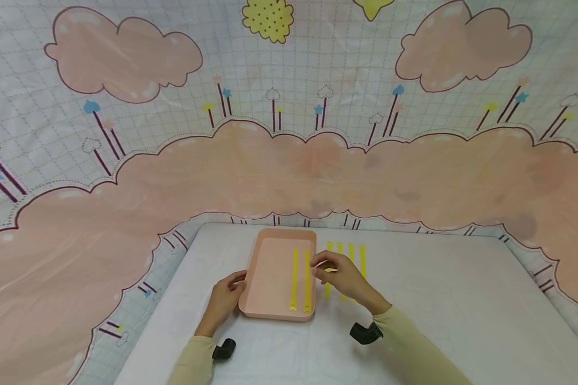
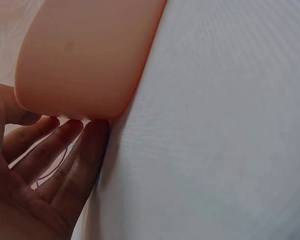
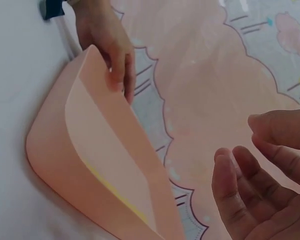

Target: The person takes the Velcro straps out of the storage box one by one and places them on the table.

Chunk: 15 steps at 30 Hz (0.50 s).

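Note:
A pink tray (image 1: 270,278) lies on the white table, and two long thin yellow strips (image 1: 294,280) with notched ends rest in its right half. My left hand (image 1: 225,298) is at the tray's left side. In the left wrist view its fingertips (image 2: 95,131) touch the outer wall, the fingers fairly straight. Above the tray's right rim hovers my right hand (image 1: 339,274), its fingers loosely bent. The right wrist view shows a gap between the thumb and fingers of that hand (image 3: 270,180), with nothing held. It partly hides several more yellow strips (image 1: 363,256) on the table.
The white table (image 1: 462,299) extends to the right of the strips. Behind it hangs a backdrop cloth (image 1: 289,171) printed with clouds. Each wrist wears a black device (image 1: 366,332), close above the tabletop.

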Each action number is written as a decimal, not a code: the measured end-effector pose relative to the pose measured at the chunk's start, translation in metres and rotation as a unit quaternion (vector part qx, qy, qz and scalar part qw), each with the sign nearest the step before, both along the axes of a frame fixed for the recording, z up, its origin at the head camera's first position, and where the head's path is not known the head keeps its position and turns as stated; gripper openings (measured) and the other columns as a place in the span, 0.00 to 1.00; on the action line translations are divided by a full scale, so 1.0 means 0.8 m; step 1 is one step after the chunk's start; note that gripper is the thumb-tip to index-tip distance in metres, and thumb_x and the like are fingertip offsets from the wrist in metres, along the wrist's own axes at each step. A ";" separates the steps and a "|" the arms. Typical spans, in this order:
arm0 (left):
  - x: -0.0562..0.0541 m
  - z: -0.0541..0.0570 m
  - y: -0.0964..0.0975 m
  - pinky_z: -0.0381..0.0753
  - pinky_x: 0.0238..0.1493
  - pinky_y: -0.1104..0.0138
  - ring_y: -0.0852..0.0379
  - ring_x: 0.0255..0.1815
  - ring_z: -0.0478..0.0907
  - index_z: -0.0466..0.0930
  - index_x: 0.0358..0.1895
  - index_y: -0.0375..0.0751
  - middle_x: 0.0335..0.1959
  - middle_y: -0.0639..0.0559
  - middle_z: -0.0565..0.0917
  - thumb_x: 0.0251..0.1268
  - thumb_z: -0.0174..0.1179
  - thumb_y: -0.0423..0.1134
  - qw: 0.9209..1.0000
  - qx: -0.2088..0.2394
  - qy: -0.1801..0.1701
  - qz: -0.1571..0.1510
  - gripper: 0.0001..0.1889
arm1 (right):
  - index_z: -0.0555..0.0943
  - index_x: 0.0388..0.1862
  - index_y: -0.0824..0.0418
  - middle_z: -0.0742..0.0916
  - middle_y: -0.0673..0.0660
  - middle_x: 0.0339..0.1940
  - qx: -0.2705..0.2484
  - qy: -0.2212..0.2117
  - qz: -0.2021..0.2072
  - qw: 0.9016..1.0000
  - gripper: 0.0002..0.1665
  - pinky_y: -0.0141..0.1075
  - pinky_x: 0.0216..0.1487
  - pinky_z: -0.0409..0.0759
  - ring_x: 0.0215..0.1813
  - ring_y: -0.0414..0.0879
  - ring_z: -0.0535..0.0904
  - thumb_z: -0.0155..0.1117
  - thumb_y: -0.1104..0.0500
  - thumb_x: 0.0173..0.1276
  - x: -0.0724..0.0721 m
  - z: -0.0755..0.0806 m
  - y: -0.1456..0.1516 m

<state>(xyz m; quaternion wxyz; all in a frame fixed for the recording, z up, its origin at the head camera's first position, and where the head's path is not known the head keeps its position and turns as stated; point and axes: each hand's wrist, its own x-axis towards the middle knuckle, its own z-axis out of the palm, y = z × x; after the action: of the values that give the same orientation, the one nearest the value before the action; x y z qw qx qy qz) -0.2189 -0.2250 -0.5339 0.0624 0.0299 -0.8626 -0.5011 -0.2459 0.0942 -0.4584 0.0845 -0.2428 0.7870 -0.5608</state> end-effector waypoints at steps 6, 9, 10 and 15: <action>0.000 0.002 0.000 0.82 0.47 0.67 0.45 0.53 0.84 0.78 0.61 0.37 0.56 0.40 0.84 0.69 0.57 0.33 1.000 0.008 -0.006 -0.003 0.19 | 0.81 0.47 0.56 0.85 0.59 0.47 0.041 0.062 0.000 0.997 0.08 0.32 0.39 0.82 0.48 0.50 0.82 0.64 0.60 0.69 0.001 -0.005 -0.016; 0.001 0.001 0.000 0.83 0.47 0.66 0.44 0.52 0.84 0.78 0.61 0.36 0.56 0.39 0.84 0.69 0.58 0.32 1.000 0.007 0.000 -0.004 0.18 | 0.81 0.47 0.58 0.85 0.60 0.47 0.070 0.098 0.006 0.993 0.10 0.30 0.40 0.80 0.46 0.48 0.82 0.65 0.60 0.68 0.000 -0.008 -0.024; 0.001 0.001 0.000 0.83 0.47 0.65 0.44 0.52 0.84 0.79 0.60 0.36 0.56 0.39 0.84 0.68 0.58 0.32 1.000 0.008 0.001 -0.004 0.18 | 0.81 0.47 0.59 0.85 0.60 0.47 0.082 0.108 0.008 0.991 0.10 0.31 0.40 0.80 0.46 0.47 0.82 0.66 0.61 0.67 -0.001 -0.009 -0.026; -0.001 -0.002 -0.002 0.81 0.46 0.70 0.45 0.52 0.85 0.79 0.61 0.37 0.56 0.40 0.84 0.68 0.58 0.33 1.000 0.013 0.001 -0.003 0.18 | 0.80 0.49 0.63 0.85 0.55 0.46 0.138 0.179 0.030 0.974 0.13 0.35 0.40 0.82 0.44 0.47 0.81 0.67 0.61 0.67 -0.005 -0.012 -0.034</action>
<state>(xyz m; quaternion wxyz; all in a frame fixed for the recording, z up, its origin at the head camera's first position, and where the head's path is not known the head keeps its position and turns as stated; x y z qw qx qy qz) -0.2195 -0.2264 -0.5354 0.0611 0.0283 -0.8558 -0.5129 -0.2498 0.0670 -0.4683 -0.0084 -0.3486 0.8516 -0.3913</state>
